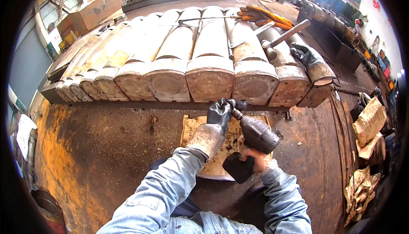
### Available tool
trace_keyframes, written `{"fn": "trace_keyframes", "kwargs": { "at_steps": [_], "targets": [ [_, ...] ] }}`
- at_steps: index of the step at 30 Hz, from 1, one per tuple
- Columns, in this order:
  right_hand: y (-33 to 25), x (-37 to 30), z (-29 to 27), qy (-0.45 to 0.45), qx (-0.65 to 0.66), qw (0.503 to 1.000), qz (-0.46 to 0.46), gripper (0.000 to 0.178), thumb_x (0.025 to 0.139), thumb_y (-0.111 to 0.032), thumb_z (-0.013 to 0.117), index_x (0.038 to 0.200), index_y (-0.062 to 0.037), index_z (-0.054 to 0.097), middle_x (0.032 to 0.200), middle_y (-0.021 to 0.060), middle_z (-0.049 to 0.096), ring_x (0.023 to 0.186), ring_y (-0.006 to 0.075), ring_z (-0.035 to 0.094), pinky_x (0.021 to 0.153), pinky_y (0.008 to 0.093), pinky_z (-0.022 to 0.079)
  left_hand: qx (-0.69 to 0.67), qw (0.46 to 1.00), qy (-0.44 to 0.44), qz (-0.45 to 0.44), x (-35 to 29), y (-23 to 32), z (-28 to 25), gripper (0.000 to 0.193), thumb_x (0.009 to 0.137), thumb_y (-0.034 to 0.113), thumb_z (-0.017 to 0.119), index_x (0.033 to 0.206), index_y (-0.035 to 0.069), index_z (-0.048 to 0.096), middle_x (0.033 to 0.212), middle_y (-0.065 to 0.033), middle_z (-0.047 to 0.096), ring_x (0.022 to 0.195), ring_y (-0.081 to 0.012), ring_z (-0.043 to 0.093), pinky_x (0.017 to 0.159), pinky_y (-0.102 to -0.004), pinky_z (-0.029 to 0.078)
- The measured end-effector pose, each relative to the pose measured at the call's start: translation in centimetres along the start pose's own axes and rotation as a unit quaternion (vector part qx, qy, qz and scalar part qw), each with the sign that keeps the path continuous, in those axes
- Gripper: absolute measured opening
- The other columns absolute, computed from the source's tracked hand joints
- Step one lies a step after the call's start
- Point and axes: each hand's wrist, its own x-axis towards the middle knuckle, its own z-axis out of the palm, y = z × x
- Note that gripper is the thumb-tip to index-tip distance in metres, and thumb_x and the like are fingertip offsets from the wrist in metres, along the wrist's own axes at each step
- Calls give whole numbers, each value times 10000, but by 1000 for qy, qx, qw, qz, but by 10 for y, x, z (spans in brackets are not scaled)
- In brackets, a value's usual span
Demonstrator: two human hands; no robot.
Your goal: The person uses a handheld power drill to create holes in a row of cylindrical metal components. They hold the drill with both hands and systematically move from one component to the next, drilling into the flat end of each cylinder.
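My right hand [260,161], bare, is wrapped round the handle of a dark cordless impact wrench [259,135], whose black battery [238,167] hangs below. The wrench tilts up and leftward, its socket end [237,113] reaching my left hand [218,115]. That hand wears a black-coated work glove with a soiled pale cuff. Its fingers are closed at the socket tip; what they pinch is hidden. Just beyond stands a row of heavy rounded metal pieces [209,79] with rusty, flat front faces. Beneath my hands lies a flattened tan paper sack [190,128].
On top of the row rest a hammer [289,34], orange gloves [266,16], a thin long-handled rod [208,18] and another black glove [313,61]. Crumpled paper sacks [368,121] lie at right. A dark round container [47,204] stands at lower left.
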Motion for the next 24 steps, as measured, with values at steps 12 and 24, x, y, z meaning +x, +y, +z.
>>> {"fn": "trace_keyframes", "kwargs": {
  "at_steps": [12, 24],
  "targets": [
    [-16, -4, 16, 28, 17, 999, 10, 292, 812, -41, 699, 1091, 2, 623, 760, 54, 626, 707, 165, 599, 676, 309, 492, -302, 944, 7, -130, 25, -41, -32, 352, 1010, 297, 540, 1080, -43, 596, 1159, -235, 664, 1078, -375, 653, 802, -389, 615],
    [-14, -2, 10, 45, -72, 996, -18, 144, 801, -39, 673, 935, 13, 679, 742, 74, 657, 700, 174, 622, 670, 311, 503, -258, 946, 103, -170, 13, -11, -1, 370, 1050, 249, 423, 905, -33, 615, 1008, -236, 710, 764, -268, 706, 627, -363, 638]
  ]
}}
